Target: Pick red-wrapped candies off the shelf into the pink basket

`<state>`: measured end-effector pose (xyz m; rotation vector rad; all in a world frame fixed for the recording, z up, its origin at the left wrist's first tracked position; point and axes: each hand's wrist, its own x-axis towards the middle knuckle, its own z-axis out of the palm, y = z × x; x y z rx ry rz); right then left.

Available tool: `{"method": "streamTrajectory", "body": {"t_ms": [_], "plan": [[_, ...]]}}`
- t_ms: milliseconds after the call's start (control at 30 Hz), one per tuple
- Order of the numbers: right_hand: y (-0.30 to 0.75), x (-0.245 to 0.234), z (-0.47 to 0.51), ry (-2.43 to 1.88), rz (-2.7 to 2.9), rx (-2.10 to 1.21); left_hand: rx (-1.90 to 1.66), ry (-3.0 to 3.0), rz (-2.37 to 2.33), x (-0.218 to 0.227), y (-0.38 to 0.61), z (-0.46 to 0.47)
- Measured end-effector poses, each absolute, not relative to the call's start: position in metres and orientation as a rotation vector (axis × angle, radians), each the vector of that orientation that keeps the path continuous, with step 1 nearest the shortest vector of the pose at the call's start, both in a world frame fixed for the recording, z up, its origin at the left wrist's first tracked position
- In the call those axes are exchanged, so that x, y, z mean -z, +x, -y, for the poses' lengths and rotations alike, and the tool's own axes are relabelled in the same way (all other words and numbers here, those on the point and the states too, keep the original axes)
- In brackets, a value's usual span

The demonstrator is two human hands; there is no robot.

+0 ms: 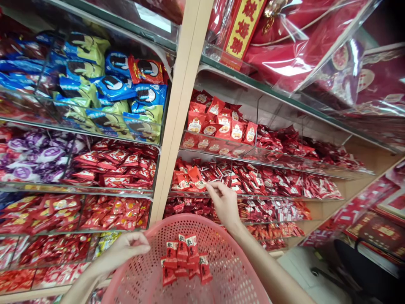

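A pink perforated plastic basket [236,257] is in front of me, tilted so that its inside shows. Several small red candy packets [186,255] with cream tops and black lettering lie in it. My left hand [134,245] is closed on the basket's left rim, thumb and fingers together. Over the basket's far side, my right hand [224,204] reaches to a shelf compartment. Its thumb and forefinger pinch the edge of a red candy packet [195,175] with a cream band, just above similar packets. The other right fingers are curled.
Shelves with clear dividers and front lips hold wrapped sweets, among them blue packets [115,86] and purple ones [47,154]. A wooden post [177,105] separates the left and right shelves. A black chair [363,266] stands at the lower right.
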<state>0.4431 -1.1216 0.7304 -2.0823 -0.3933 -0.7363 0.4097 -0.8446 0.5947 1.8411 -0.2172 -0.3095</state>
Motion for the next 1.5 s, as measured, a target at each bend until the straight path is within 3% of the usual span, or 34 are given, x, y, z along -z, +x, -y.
{"method": "streamTrajectory", "body": {"t_ms": [233, 433, 733, 1500], "plan": [[0.403, -0.668, 1.119, -2.019, 0.469, -0.083, 0.354, 1.777, 0.17, -0.597, 0.406, 0.845], [0.402, -0.629, 1.097, -2.067, 0.605, -0.393, 0.389, 1.724, 0.168, -0.596, 0.404, 0.842], [0.405, -0.632, 1.077, -2.076, 0.677, -0.345, 0.358, 1.764, 0.17, -0.593, 0.406, 0.843], [0.404, -0.584, 1.053, -1.788, 0.391, -0.345, 0.359, 1.752, 0.236, -0.598, 0.403, 0.842]]}}
